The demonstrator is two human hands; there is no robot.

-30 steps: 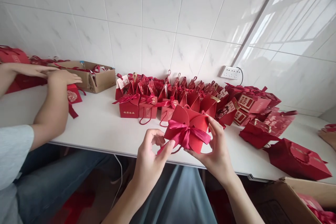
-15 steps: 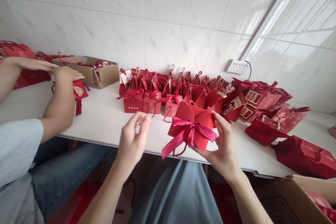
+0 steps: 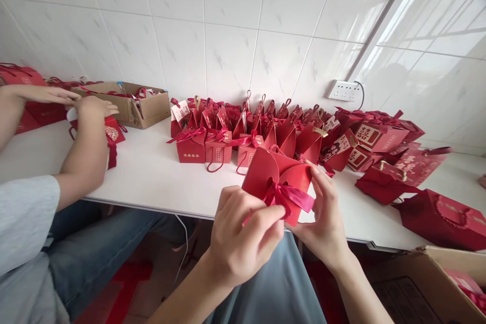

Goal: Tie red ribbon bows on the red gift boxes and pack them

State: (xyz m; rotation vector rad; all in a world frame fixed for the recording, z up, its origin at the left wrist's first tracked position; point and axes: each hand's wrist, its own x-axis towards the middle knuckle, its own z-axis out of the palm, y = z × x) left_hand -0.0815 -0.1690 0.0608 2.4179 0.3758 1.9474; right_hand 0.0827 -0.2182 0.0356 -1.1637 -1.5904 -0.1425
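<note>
A small red gift box with curved top flaps is held over the table's front edge. My right hand grips its right side, thumb below and fingers at the far corner. Across the box's front is tied a magenta ribbon bow. My left hand is closed at the bow, index finger and thumb on the ribbon; it covers the bow's left loop and tail. Just behind the box stand several red gift boxes with ribbons and cord handles.
A white table runs along the tiled wall. More red bags and stacked boxes lie right; an open carton is at lower right. At left, a co-worker's arms reach beside a cardboard box.
My left hand has moved right, from beside the box onto the ribbon bow. My right hand still holds the box in nearly the same place.
</note>
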